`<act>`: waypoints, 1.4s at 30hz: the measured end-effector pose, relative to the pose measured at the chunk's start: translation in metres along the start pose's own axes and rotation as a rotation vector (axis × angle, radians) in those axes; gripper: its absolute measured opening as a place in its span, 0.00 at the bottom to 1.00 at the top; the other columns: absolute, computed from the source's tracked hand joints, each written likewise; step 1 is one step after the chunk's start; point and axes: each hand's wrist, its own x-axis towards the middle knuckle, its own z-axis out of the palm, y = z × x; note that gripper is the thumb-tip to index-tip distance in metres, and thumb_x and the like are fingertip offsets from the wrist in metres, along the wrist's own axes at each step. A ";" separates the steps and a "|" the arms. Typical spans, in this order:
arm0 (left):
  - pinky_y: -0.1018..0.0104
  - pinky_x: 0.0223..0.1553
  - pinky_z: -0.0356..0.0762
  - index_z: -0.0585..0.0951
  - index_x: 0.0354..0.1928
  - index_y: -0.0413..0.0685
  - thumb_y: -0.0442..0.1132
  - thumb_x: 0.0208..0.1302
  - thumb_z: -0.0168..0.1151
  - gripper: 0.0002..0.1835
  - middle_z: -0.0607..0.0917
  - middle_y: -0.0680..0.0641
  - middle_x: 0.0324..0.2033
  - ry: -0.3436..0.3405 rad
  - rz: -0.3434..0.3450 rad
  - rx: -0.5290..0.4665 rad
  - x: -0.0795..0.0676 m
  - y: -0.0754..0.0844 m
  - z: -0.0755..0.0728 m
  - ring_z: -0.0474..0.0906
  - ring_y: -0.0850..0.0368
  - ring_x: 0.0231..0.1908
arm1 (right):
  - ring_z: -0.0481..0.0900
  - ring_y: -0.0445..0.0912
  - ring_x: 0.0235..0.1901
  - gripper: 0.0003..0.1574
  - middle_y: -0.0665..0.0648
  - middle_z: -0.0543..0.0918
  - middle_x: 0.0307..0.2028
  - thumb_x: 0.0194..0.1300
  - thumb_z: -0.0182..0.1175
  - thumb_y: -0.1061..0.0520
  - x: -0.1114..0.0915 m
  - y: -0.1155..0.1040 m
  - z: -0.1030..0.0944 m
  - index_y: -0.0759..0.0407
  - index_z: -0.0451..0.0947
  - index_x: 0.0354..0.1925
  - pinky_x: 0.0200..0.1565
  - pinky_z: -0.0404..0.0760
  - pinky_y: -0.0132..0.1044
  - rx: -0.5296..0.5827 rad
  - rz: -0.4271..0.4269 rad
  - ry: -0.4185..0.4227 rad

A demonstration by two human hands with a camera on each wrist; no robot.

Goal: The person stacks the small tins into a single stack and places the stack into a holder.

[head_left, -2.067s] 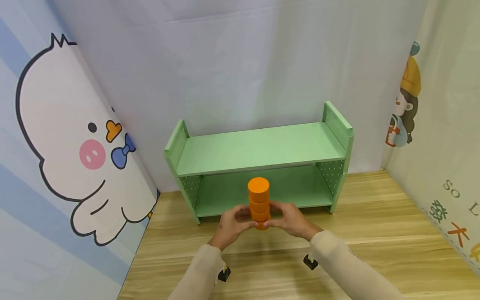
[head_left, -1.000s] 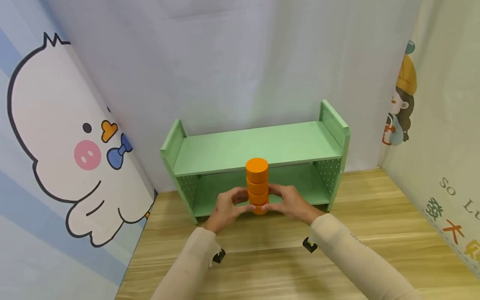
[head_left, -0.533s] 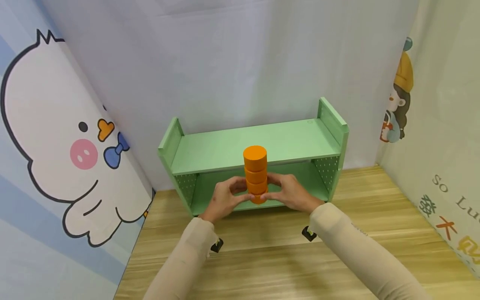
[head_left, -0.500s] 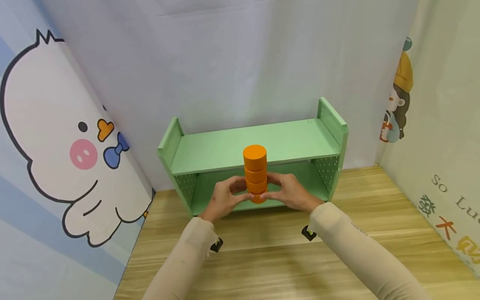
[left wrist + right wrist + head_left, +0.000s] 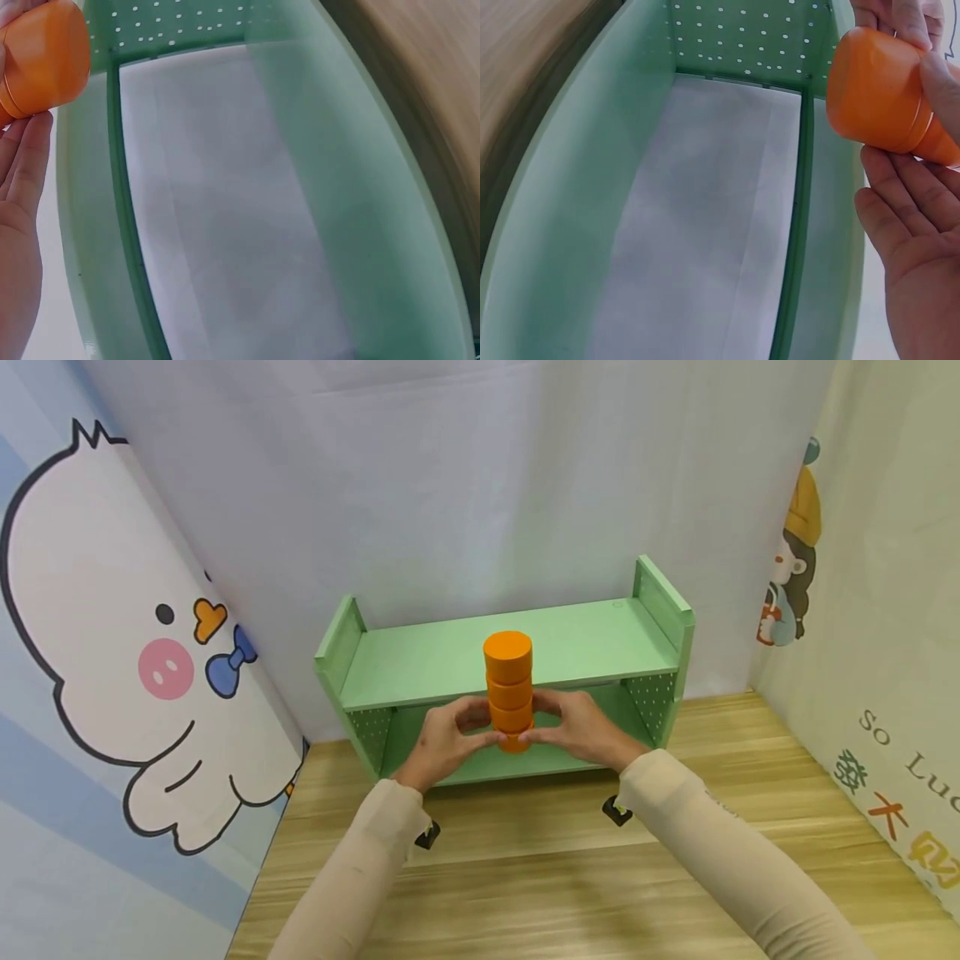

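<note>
Orange stack (image 5: 509, 693) pinched low between left hand (image 5: 442, 745) and right hand (image 5: 584, 732), before green shelf (image 5: 420, 664); rigid, light, topple-prone; best held at base.

The green shelf (image 5: 510, 656) rises just behind the hands; its top board lies bare.

Before you, a wooden tabletop (image 5: 750, 793) with pale, streaked grain carries a mint-green two-tier shelf unit (image 5: 450, 662) set against the far white backdrop. Its top board lies bare between two raised end panels; its lower board (image 5: 517, 764) sits beneath, flanked by perforated side walls (image 5: 750, 34). Two small black clips (image 5: 427, 836) rest on the tabletop near you, one left and one right.
</note>
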 end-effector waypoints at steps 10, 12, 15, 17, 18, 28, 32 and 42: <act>0.64 0.53 0.83 0.78 0.59 0.40 0.36 0.59 0.72 0.25 0.85 0.44 0.52 -0.013 -0.009 0.045 0.013 0.010 -0.009 0.84 0.53 0.51 | 0.77 0.55 0.60 0.37 0.61 0.80 0.60 0.61 0.72 0.59 0.008 -0.010 -0.015 0.64 0.72 0.66 0.65 0.74 0.53 -0.011 0.012 -0.011; 0.64 0.54 0.82 0.78 0.59 0.40 0.36 0.60 0.72 0.25 0.85 0.44 0.52 -0.017 -0.010 0.040 0.016 0.013 -0.011 0.83 0.53 0.51 | 0.77 0.55 0.61 0.38 0.61 0.80 0.60 0.61 0.72 0.59 0.009 -0.012 -0.018 0.63 0.71 0.67 0.65 0.74 0.53 -0.010 0.014 -0.012; 0.62 0.54 0.82 0.78 0.59 0.40 0.36 0.60 0.71 0.24 0.85 0.44 0.52 -0.015 -0.010 0.034 0.020 0.016 -0.013 0.83 0.53 0.52 | 0.77 0.54 0.61 0.38 0.61 0.80 0.60 0.61 0.72 0.59 0.013 -0.014 -0.021 0.63 0.71 0.67 0.65 0.74 0.52 -0.011 0.011 -0.007; 0.61 0.54 0.82 0.78 0.59 0.41 0.36 0.60 0.71 0.24 0.85 0.45 0.52 -0.011 -0.012 0.034 0.022 0.017 -0.015 0.83 0.54 0.52 | 0.77 0.54 0.61 0.38 0.60 0.80 0.60 0.61 0.72 0.59 0.015 -0.016 -0.023 0.62 0.72 0.67 0.65 0.74 0.52 -0.010 0.011 -0.004; 0.61 0.55 0.82 0.78 0.59 0.41 0.36 0.61 0.71 0.24 0.85 0.45 0.52 -0.010 -0.011 0.033 0.023 0.018 -0.015 0.83 0.54 0.52 | 0.77 0.54 0.61 0.38 0.60 0.80 0.60 0.61 0.72 0.59 0.016 -0.016 -0.024 0.62 0.72 0.67 0.65 0.74 0.51 -0.008 0.013 -0.002; 0.58 0.58 0.80 0.76 0.62 0.40 0.34 0.62 0.69 0.26 0.83 0.42 0.56 -0.011 -0.001 0.010 0.036 0.023 -0.022 0.81 0.51 0.55 | 0.75 0.54 0.63 0.38 0.60 0.78 0.62 0.62 0.71 0.59 0.028 -0.020 -0.035 0.61 0.71 0.68 0.66 0.72 0.51 0.000 0.006 0.000; 0.61 0.59 0.79 0.75 0.63 0.39 0.34 0.62 0.69 0.27 0.82 0.41 0.57 -0.005 -0.018 -0.002 0.041 0.024 -0.023 0.80 0.49 0.57 | 0.74 0.54 0.64 0.37 0.60 0.79 0.62 0.63 0.70 0.59 0.033 -0.018 -0.036 0.61 0.71 0.67 0.67 0.71 0.50 0.004 -0.010 0.006; 0.67 0.60 0.77 0.74 0.64 0.39 0.35 0.63 0.68 0.27 0.81 0.42 0.58 0.009 -0.072 0.023 0.049 0.021 -0.024 0.79 0.51 0.58 | 0.73 0.54 0.65 0.38 0.60 0.77 0.63 0.63 0.70 0.58 0.042 -0.013 -0.037 0.61 0.70 0.69 0.68 0.70 0.51 -0.004 0.003 0.009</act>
